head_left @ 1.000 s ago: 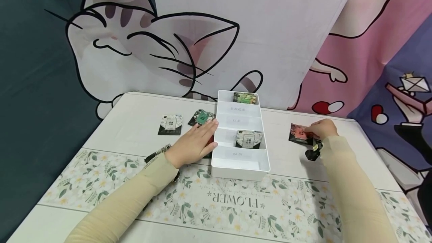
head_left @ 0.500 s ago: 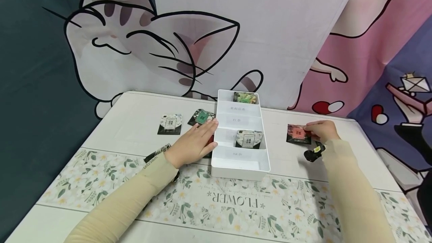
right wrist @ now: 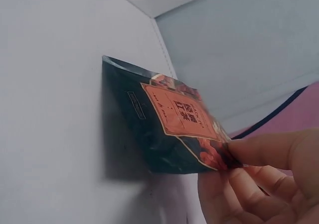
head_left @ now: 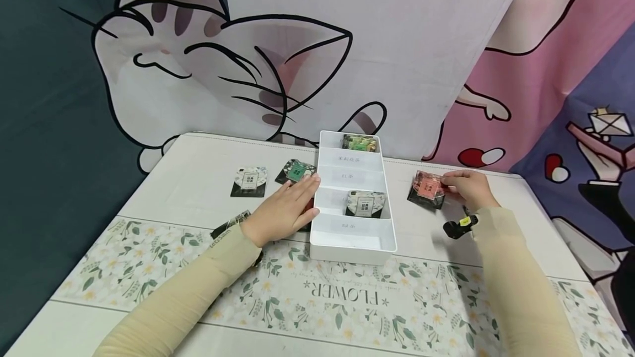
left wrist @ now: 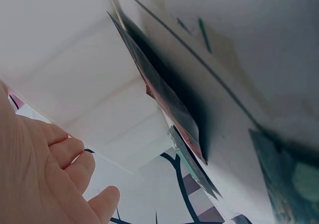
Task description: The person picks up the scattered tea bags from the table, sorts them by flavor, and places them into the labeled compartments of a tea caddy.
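A red and black tea bag sachet (head_left: 428, 189) is pinched at its corner by my right hand (head_left: 468, 189), right of the white box. In the right wrist view the sachet (right wrist: 172, 117) tilts up with a shadow on the table under it. My left hand (head_left: 285, 211) lies with straight fingers against the left side of the divided white box (head_left: 353, 257). Inside the box, a green sachet (head_left: 360, 143) sits in the far compartment and a white and black sachet (head_left: 365, 204) in a nearer one. A red sachet (left wrist: 164, 97) beside the box is mostly hidden by the left hand in the head view.
Left of the box lie a white and black sachet (head_left: 249, 182) and a green and black sachet (head_left: 296, 171). Another dark sachet (head_left: 230, 223) is partly covered by the left wrist. A cartoon cat backdrop (head_left: 198, 70) rises behind the table.
My right hand has lifted the red sachet from the table and drawn it left, slightly closer to the box. The left hand stays against the box.
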`<state>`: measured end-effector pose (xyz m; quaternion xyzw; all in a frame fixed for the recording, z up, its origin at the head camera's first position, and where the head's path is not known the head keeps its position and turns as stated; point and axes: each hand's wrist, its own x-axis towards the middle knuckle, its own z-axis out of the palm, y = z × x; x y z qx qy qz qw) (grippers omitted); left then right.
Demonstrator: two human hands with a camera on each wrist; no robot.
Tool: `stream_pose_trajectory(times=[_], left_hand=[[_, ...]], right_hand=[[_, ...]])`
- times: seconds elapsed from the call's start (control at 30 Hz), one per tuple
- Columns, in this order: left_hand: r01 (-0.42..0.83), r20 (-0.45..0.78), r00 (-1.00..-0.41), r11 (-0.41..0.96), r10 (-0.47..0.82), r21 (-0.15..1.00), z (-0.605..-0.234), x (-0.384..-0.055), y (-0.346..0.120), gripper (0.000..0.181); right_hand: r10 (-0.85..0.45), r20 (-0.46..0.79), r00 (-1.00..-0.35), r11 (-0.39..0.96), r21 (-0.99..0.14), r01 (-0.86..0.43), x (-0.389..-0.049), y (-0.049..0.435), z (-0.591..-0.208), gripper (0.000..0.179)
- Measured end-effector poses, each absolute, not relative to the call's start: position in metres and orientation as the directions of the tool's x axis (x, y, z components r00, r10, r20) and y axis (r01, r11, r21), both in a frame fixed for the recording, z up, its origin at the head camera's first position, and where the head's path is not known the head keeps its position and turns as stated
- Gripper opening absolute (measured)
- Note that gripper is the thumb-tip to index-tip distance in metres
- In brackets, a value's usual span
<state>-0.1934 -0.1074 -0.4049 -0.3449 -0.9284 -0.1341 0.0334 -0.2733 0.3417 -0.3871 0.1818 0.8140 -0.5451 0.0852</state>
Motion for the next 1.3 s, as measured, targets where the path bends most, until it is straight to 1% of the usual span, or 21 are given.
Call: stream_pose_trajectory(times=[0.13,0.37,0.5,0.63,0.73,0.9,1.03,1.13,1.3], left_hand=[[0.646,0.149,-0.762,0.728,0.63,0.229,-0.405,-0.193,-0.107,0.068],[0.654,0.167,-0.756,0.721,0.633,0.229,-0.404,-0.193,-0.107,0.067],[0.656,0.166,-0.755,0.721,0.635,0.225,-0.404,-0.193,-0.107,0.067],[0.653,0.164,-0.757,0.723,0.633,0.224,-0.404,-0.193,-0.108,0.067],[0.652,0.162,-0.758,0.725,0.632,0.223,-0.404,-0.193,-0.108,0.067],[0.651,0.159,-0.759,0.727,0.631,0.221,-0.403,-0.192,-0.107,0.067],[0.653,0.161,-0.757,0.724,0.633,0.221,-0.402,-0.192,-0.107,0.067],[0.654,0.16,-0.756,0.724,0.635,0.221,-0.402,-0.192,-0.107,0.067],[0.655,0.162,-0.755,0.723,0.635,0.22,-0.402,-0.192,-0.107,0.067]], right_hand=[[0.193,-0.305,-0.933,0.318,-0.88,0.353,-0.272,0.336,-0.385,0.029],[0.194,-0.236,-0.952,0.292,-0.913,0.286,-0.27,0.33,-0.386,0.031],[0.206,-0.221,-0.953,0.232,-0.935,0.267,-0.269,0.327,-0.383,0.027],[0.202,-0.197,-0.959,0.121,-0.967,0.224,-0.265,0.323,-0.376,0.025],[0.194,-0.171,-0.966,0.068,-0.98,0.187,-0.261,0.319,-0.371,0.024],[0.213,-0.131,-0.968,0.057,-0.988,0.147,-0.262,0.317,-0.372,0.024],[0.228,-0.095,-0.969,0.076,-0.99,0.115,-0.261,0.312,-0.367,0.024],[0.233,-0.074,-0.97,0.055,-0.994,0.09,-0.261,0.308,-0.363,0.021],[0.229,-0.048,-0.972,-0.044,-0.998,0.039,-0.26,0.3,-0.356,0.016]])
